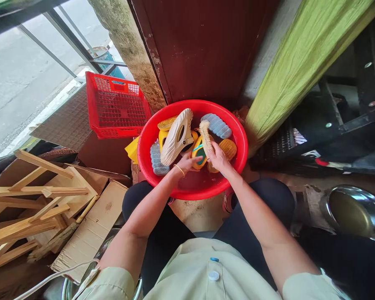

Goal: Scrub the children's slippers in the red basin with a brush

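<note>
A wide red basin stands between my knees, with reddish water and several pieces of footwear in it. My left hand reaches in and grips the edge of a yellow shoe with a green part, the thumb lying over it. A cream clog with large openings rests tilted just beside that hand. In my right hand is a scrub brush, its pale bristles upward, held close above the yellow shoe. Grey ridged soles and a yellow sole show around them.
A red plastic crate sits to the left behind the basin. Wooden stool legs and flattened cardboard lie at the left. On the right are a green curtain and a shiny metal bowl. A dark red door rises behind.
</note>
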Action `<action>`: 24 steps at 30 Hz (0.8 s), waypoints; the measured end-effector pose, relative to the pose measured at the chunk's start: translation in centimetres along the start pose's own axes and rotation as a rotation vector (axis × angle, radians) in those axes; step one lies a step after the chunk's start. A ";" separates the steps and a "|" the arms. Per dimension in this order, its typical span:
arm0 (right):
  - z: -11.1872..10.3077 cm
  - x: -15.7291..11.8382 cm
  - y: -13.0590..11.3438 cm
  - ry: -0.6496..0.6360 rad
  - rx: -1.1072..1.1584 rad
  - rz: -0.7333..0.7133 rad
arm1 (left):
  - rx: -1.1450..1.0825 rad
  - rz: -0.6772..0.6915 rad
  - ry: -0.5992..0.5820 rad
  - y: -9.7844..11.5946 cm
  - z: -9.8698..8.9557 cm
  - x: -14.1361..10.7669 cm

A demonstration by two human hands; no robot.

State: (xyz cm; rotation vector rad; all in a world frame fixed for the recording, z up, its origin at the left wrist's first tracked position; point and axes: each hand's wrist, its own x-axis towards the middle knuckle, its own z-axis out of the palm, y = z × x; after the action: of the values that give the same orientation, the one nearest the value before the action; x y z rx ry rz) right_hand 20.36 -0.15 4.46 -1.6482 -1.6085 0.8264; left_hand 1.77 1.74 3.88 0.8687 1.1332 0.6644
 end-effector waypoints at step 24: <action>-1.3 -3.3 -6.1 -0.331 -0.598 0.087 | 0.694 0.490 0.539 -1.2 -0.8 0.8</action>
State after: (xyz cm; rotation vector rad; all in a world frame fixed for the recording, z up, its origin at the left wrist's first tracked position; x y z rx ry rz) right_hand 17.86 -3.52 10.17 -2.0796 -2.1799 0.7290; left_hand 1.24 2.02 2.32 1.6563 1.7012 0.9593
